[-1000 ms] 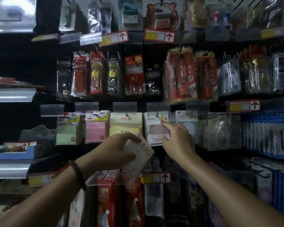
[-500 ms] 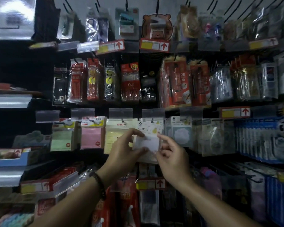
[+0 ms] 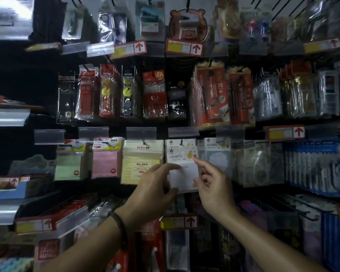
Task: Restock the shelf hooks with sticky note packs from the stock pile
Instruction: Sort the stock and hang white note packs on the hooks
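Sticky note pack (image 3: pixel 185 179): white, clear-wrapped, "BE HAPPY" printed on the header; held upright between both hands, close in front of the middle row of the shelf display.
Place: header overlapping the lower part of a matching pack (image 3: pixel 180 144) behind it, just below the hook.
Hook (image 3: pixel 181 142): dark peg poking through the matching pack's header, under a clear label holder (image 3: pixel 183 132).
Left hand (image 3: pixel 155 193): grasping the pack's left edge, thumb across the front, fingers curled under the lower corner; dark bead bracelet (image 3: pixel 119 226) on the wrist.
Right hand (image 3: pixel 214 189): pinching the pack's right edge, thumb on the front, index fingertip up at the header's corner, other fingers curled.
Left neighbours: yellow pack (image 3: pixel 141 163) just beside, then pink pack (image 3: pixel 105 160), then green pack (image 3: pixel 68 163), all hanging in the same row.
Right neighbour: cloud-shaped note pack (image 3: pixel 218 157), just beside.
Row above: red and black pencil-lead packs (image 3: pixel 155 95), hanging side by side.
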`<state>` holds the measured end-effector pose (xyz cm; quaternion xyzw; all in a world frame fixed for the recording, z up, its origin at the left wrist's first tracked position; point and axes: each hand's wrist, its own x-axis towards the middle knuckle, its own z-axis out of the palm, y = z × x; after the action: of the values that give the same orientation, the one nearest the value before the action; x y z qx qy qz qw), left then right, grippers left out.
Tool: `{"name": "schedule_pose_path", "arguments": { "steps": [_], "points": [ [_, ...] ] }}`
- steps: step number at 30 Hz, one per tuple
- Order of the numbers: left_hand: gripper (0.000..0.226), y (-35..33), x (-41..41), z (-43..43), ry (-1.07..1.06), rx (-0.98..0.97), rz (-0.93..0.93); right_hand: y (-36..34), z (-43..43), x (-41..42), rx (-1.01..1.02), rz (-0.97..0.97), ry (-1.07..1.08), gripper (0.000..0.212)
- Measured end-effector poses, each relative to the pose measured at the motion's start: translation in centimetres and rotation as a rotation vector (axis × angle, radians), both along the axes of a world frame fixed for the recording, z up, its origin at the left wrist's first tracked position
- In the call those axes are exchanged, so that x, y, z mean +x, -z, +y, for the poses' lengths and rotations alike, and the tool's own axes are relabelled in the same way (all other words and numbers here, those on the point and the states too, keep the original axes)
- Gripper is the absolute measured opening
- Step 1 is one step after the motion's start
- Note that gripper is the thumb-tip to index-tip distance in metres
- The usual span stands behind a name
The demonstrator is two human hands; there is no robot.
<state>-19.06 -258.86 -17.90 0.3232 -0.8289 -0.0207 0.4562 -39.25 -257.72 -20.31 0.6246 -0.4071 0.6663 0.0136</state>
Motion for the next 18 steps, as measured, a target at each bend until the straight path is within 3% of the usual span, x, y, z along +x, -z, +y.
{"name": "schedule_pose_path", "arguments": {
  "steps": [5,14,18],
  "points": [
    [0.069,-1.0,-0.4,-0.4,-0.012,-0.072,0.008,-1.4,-0.8,-0.1,-0.069,0.022,0.054,0.061],
    [0.078,-3.1,-1.0,-0.6,-0.156,-0.122,-0.077,-3.2,-0.2,0.8,0.004,-0.007,0.043,0.057],
    [0.067,-4.1,-1.3,-0.6,-0.186,-0.09,-0.131,-4.0,-0.4,0.8,0.088,-0.008,0.085,0.056]
  ]
}}
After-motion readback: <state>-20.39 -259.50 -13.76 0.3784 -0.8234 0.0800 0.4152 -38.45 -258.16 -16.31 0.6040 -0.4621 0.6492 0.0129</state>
